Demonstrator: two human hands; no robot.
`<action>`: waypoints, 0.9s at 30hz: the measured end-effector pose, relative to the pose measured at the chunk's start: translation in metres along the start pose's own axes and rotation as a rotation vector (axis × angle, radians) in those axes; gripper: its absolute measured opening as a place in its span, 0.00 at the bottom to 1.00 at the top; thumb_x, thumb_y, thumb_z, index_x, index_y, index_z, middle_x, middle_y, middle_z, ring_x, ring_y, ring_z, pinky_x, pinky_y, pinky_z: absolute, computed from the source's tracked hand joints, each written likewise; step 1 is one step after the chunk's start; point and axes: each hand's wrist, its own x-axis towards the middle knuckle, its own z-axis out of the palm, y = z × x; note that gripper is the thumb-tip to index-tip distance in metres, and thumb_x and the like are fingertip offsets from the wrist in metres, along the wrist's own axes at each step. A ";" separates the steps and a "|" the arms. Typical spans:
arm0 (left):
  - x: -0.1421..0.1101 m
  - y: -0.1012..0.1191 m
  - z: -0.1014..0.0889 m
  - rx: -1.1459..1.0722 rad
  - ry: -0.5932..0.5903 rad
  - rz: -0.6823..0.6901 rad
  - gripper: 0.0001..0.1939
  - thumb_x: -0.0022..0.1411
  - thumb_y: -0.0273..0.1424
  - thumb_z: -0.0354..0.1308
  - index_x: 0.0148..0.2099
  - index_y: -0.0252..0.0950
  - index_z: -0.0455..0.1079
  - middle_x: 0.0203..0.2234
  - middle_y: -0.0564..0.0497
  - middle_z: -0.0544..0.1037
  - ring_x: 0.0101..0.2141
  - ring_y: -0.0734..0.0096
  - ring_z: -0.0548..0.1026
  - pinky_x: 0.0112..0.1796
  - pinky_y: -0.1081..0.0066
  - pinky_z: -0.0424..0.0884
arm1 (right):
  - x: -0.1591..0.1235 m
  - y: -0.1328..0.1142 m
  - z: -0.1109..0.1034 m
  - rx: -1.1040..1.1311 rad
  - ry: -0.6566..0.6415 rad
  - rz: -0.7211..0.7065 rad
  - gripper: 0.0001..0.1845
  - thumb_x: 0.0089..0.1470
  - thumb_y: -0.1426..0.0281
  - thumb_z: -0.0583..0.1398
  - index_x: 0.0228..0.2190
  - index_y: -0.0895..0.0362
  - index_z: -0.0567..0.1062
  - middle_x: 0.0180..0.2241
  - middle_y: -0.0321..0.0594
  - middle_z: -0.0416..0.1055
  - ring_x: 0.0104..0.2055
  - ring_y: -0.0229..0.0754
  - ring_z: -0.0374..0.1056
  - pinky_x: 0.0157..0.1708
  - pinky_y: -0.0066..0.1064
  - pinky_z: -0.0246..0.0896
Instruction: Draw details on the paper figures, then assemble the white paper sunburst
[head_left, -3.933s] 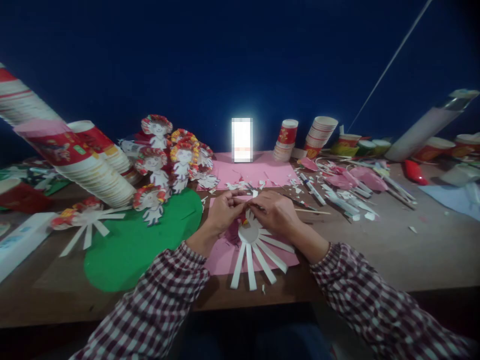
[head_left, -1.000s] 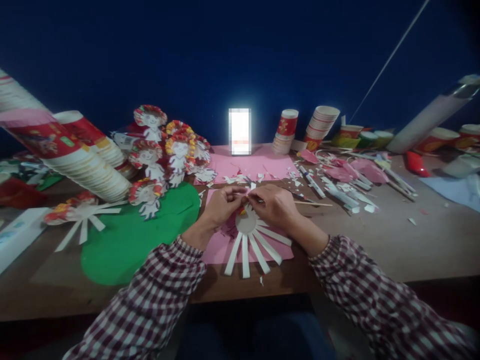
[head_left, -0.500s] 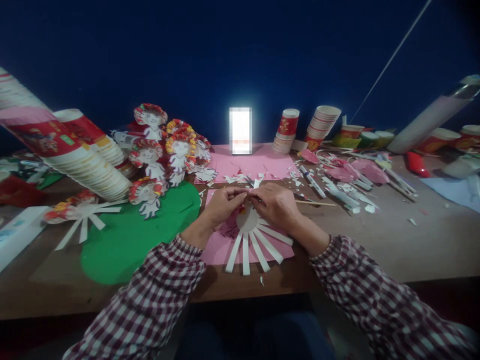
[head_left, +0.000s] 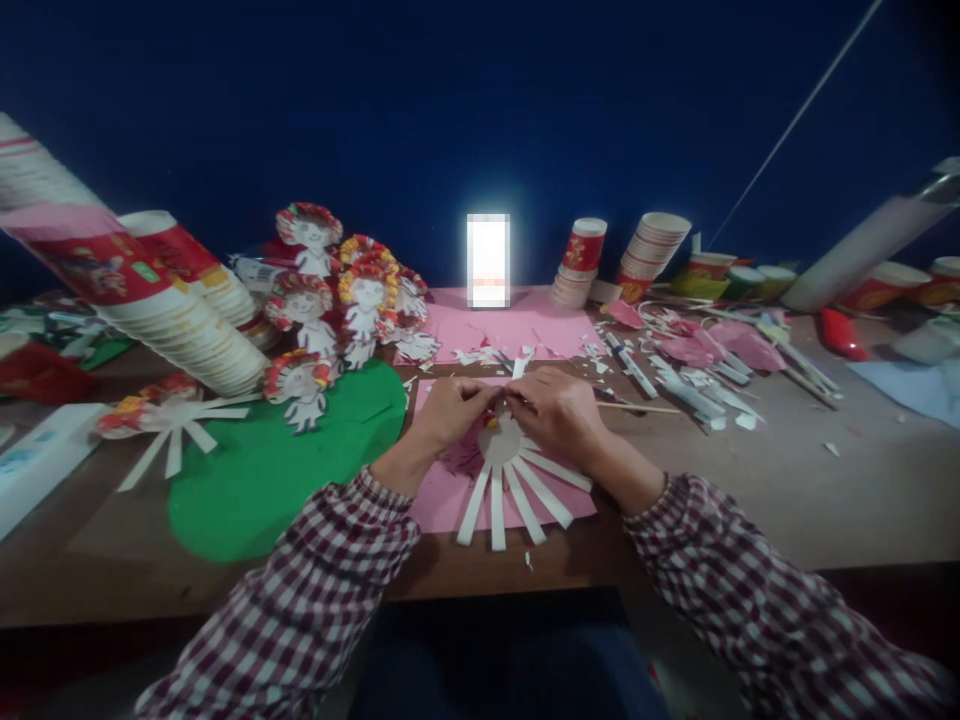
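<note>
A paper cup cut into strips lies splayed on pink paper, its white strips fanning toward me and to the right. My left hand pinches the far side of it, thumb and forefinger closed together. Right beside it, my right hand is closed on the same edge, fingertips meeting those of the left. A bit of red and yellow shows just under the fingers. The exact strip between the fingertips is hidden.
On the left stand cut-out paper dolls, a green sheet, another cut cup and leaning stacked cups. Paper scraps, markers and pink pieces lie to the right. Cup stacks and a bright screen stand behind.
The whole view has shifted slightly, so everything sits a little further right. Both hands stay pinched at the cut cup's far edge, with hardly any movement of the fingers.
</note>
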 end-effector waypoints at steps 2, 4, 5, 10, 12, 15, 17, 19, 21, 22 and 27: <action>0.000 0.000 0.000 -0.004 0.017 0.006 0.14 0.56 0.38 0.59 0.28 0.33 0.77 0.19 0.52 0.75 0.22 0.76 0.68 0.23 0.77 0.61 | 0.000 0.000 0.001 0.006 0.002 -0.002 0.09 0.57 0.72 0.56 0.29 0.57 0.76 0.28 0.41 0.75 0.33 0.41 0.67 0.36 0.30 0.58; 0.000 0.000 0.001 -0.022 0.028 0.009 0.12 0.55 0.37 0.59 0.28 0.33 0.78 0.20 0.52 0.76 0.23 0.75 0.69 0.24 0.77 0.62 | 0.000 0.001 0.001 0.015 0.012 0.004 0.08 0.57 0.71 0.56 0.30 0.57 0.76 0.29 0.42 0.75 0.34 0.42 0.68 0.36 0.31 0.59; 0.000 0.000 0.001 -0.032 0.029 0.008 0.12 0.55 0.36 0.59 0.28 0.34 0.78 0.21 0.52 0.76 0.23 0.75 0.69 0.24 0.77 0.62 | 0.000 0.001 0.002 0.021 0.018 0.005 0.08 0.57 0.71 0.56 0.30 0.57 0.76 0.29 0.42 0.75 0.34 0.42 0.68 0.36 0.31 0.59; -0.001 0.001 0.002 -0.097 0.018 -0.029 0.10 0.54 0.35 0.60 0.28 0.34 0.78 0.21 0.52 0.77 0.22 0.76 0.70 0.24 0.77 0.63 | -0.002 0.003 0.004 0.053 0.039 0.003 0.07 0.57 0.70 0.57 0.32 0.57 0.76 0.32 0.41 0.76 0.36 0.42 0.69 0.38 0.31 0.60; -0.001 0.002 0.002 -0.129 0.012 -0.045 0.10 0.53 0.35 0.61 0.29 0.34 0.78 0.20 0.52 0.77 0.22 0.76 0.70 0.24 0.77 0.64 | -0.002 0.003 0.004 0.062 0.035 0.011 0.07 0.57 0.70 0.58 0.33 0.57 0.76 0.32 0.41 0.77 0.36 0.42 0.70 0.38 0.30 0.61; -0.001 0.001 0.003 -0.191 0.010 -0.071 0.10 0.51 0.36 0.63 0.31 0.33 0.78 0.22 0.51 0.78 0.24 0.75 0.72 0.27 0.76 0.67 | -0.003 0.004 0.004 0.074 0.016 0.024 0.07 0.57 0.70 0.58 0.35 0.56 0.76 0.33 0.41 0.77 0.37 0.42 0.70 0.38 0.30 0.60; -0.001 0.000 0.003 -0.248 0.004 -0.089 0.12 0.49 0.36 0.65 0.33 0.33 0.79 0.26 0.50 0.80 0.26 0.73 0.73 0.29 0.74 0.69 | -0.003 0.005 0.004 0.077 0.010 0.032 0.07 0.57 0.70 0.58 0.35 0.56 0.76 0.33 0.41 0.77 0.37 0.42 0.70 0.37 0.30 0.60; -0.001 0.000 0.004 -0.300 -0.003 -0.101 0.13 0.48 0.36 0.66 0.35 0.32 0.79 0.28 0.48 0.80 0.29 0.71 0.74 0.32 0.73 0.70 | -0.003 0.005 0.004 0.082 0.007 0.038 0.07 0.57 0.70 0.58 0.36 0.56 0.76 0.34 0.41 0.77 0.37 0.42 0.70 0.37 0.30 0.60; -0.001 0.001 0.004 -0.339 -0.006 -0.105 0.14 0.47 0.34 0.67 0.36 0.32 0.79 0.30 0.48 0.81 0.30 0.71 0.75 0.33 0.73 0.70 | -0.003 0.004 0.003 0.095 0.002 0.044 0.08 0.57 0.70 0.58 0.38 0.56 0.76 0.35 0.41 0.77 0.38 0.42 0.70 0.37 0.30 0.60; -0.002 0.001 0.004 -0.352 -0.007 -0.105 0.14 0.47 0.33 0.67 0.37 0.32 0.79 0.30 0.48 0.81 0.29 0.72 0.74 0.33 0.74 0.69 | -0.003 0.003 0.002 0.100 0.000 0.050 0.08 0.57 0.71 0.58 0.38 0.56 0.76 0.35 0.41 0.77 0.38 0.42 0.70 0.37 0.30 0.59; -0.002 0.005 0.003 -0.401 -0.021 -0.149 0.14 0.46 0.30 0.68 0.38 0.32 0.79 0.26 0.50 0.80 0.24 0.78 0.71 0.28 0.75 0.68 | -0.002 0.000 -0.002 0.070 -0.038 0.109 0.09 0.56 0.70 0.58 0.37 0.58 0.76 0.30 0.41 0.76 0.33 0.42 0.69 0.32 0.29 0.58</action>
